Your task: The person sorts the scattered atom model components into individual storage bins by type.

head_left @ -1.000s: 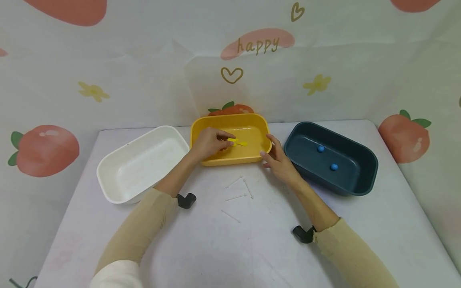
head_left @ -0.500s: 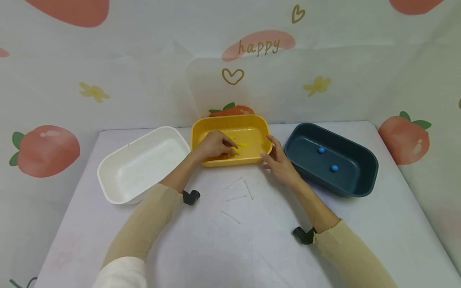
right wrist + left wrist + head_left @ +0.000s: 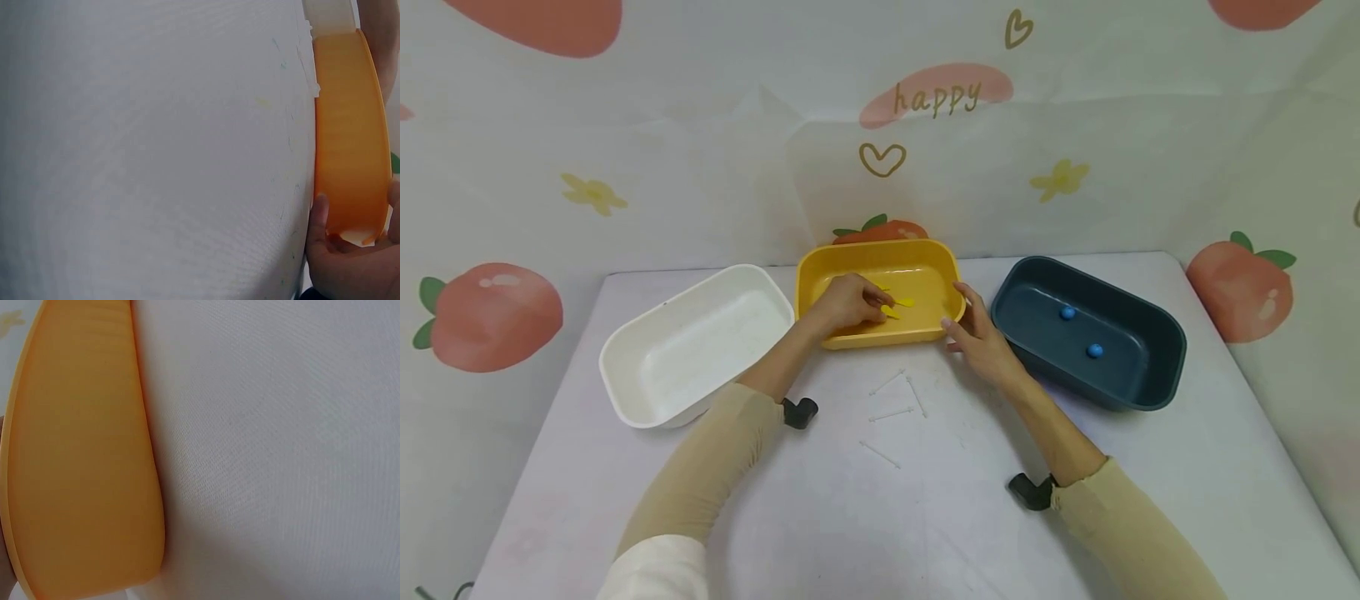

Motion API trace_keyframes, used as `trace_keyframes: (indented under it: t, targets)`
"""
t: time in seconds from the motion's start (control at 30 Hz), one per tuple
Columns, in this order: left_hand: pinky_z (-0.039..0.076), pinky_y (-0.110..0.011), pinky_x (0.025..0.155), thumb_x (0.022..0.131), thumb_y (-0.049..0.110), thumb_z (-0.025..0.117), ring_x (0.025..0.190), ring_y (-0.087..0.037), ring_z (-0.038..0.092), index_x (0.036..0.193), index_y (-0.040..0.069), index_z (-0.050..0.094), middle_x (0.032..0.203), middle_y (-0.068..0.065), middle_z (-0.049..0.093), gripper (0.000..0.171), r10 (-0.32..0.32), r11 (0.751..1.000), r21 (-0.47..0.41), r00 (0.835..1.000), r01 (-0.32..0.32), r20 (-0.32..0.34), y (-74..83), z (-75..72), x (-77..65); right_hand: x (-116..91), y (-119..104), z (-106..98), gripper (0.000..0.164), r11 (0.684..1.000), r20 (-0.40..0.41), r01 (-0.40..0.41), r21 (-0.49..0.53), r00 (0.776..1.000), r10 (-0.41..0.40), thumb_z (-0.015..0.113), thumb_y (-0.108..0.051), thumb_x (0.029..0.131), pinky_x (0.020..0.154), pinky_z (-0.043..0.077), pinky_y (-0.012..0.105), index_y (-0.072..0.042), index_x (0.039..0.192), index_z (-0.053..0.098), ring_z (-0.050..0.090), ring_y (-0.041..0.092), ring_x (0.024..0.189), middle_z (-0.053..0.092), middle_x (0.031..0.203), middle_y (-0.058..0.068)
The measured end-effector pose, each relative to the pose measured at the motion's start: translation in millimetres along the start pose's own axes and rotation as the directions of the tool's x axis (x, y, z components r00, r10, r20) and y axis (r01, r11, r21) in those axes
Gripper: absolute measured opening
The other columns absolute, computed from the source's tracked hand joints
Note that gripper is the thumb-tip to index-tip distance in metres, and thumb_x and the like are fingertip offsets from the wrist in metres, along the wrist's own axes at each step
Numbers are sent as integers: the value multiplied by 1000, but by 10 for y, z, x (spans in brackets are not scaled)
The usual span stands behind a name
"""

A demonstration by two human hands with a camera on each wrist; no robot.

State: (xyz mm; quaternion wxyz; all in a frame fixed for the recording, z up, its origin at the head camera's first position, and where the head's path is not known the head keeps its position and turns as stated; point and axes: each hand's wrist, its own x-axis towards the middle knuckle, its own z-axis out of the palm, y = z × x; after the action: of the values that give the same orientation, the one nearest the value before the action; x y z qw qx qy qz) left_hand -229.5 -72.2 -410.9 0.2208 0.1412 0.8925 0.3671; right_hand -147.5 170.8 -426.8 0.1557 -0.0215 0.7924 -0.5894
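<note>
In the head view, my left hand [image 3: 848,302] reaches into the yellow bin [image 3: 925,271]. Its thumb and fingertips pinch a small yellow plastic piece [image 3: 890,312], whose exact kind is too small to tell. Another such yellow piece [image 3: 905,302] lies just beyond the fingertips on the bin's floor. My right hand [image 3: 983,340] holds the bin's right end. In the right wrist view the thumb [image 3: 319,215] presses the outer wall, with fingers up at the rim. The left wrist view has only the bin's outer wall [image 3: 81,450] and the tabletop, with a sliver of hand at the left edge.
Left of the yellow bin stands a white bin [image 3: 692,342]. A dark blue bin [image 3: 1037,333] at the right holds two blue balls [image 3: 1095,351]. Several thin white sticks, like cotton swabs [image 3: 891,413], lie on the table in front. A printed cloth [image 3: 737,167] hangs behind.
My left hand has shifted slightly toward me within the yellow bin, and a yellow piece now shows at its fingertips. The right hand stays on the bin's end.
</note>
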Motion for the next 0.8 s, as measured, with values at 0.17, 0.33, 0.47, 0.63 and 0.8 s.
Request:
trace_keyframes:
  t: [0.17,0.33,0.47,0.63,0.8]
  targets:
    - [50,-26,82,89,11,75,94,-18,60,111,9,77,103,-2,74,22,22,999,29,1000,-21,-12,-17,7,-5,0,-4,8,65,1000,-2,-5,5,1000,5,50,-29,105,98,50,44,-29,158,12,41,25,138,19,164,9]
    - [50,-28,84,89,12,76,95,-20,59,107,10,78,101,-2,74,19,27,998,48,1000,-27,-2,-20,13,-2,10,-3,12,65,1000,-1,-12,7,1000,12,50,-29,105,98,50,45,-29,158,12,41,25,138,19,164,8]
    - [50,-28,81,87,12,77,89,-19,60,105,10,79,97,-2,74,18,19,998,61,1000,-19,3,-20,-4,-3,28,-19,22,65,1000,3,-5,13,1000,5,50,-29,105,98,49,45,-29,158,12,41,25,138,19,164,8]
    - [50,-28,81,86,12,79,88,-19,60,104,10,79,96,-2,73,19,39,997,61,999,-40,23,-4,-4,-15,11,-23,20,65,1000,-18,-15,13,1000,15,51,-27,105,98,50,45,-29,159,13,42,26,138,20,164,10]
    - [51,-28,82,85,11,78,89,-19,59,105,10,78,96,-1,72,19,44,995,85,998,-46,34,8,-8,-37,-15,-10,52,66,999,-54,-5,34,999,6,51,-25,105,97,50,44,-28,160,14,42,28,138,20,164,10]
